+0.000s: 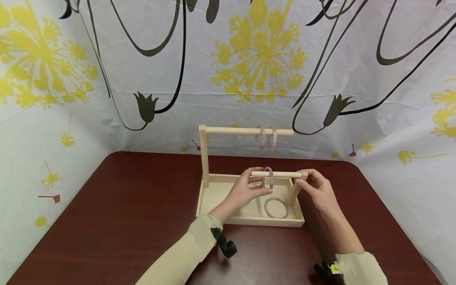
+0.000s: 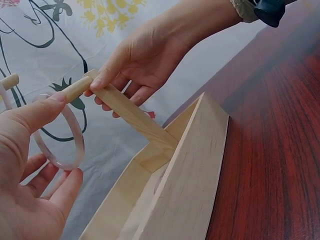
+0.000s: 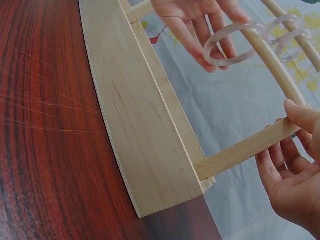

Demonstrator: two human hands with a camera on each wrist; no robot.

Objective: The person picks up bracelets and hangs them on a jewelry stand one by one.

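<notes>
My left hand (image 1: 244, 189) holds a pale, translucent bangle (image 2: 78, 142) that hangs around the lower wooden rod (image 1: 286, 174) of a jewelry stand. In the left wrist view the thumb lies along the top at the rod, with other fingers under the bangle's lower edge. At the rod's other end, my right hand (image 1: 320, 192) pinches the top of the short wooden post (image 3: 250, 150) between thumb and fingers. Another bangle (image 1: 265, 208) lies flat in the stand's wooden tray (image 1: 249, 221), near the foot of that post.
Behind, a taller post (image 1: 204, 158) carries the upper rod (image 1: 231, 130), with two pale bangles (image 1: 274, 138) hanging near its free right end. The stand sits on a dark red-brown table (image 1: 142, 206). A white patterned cloth (image 1: 171, 75) hangs behind and at both sides.
</notes>
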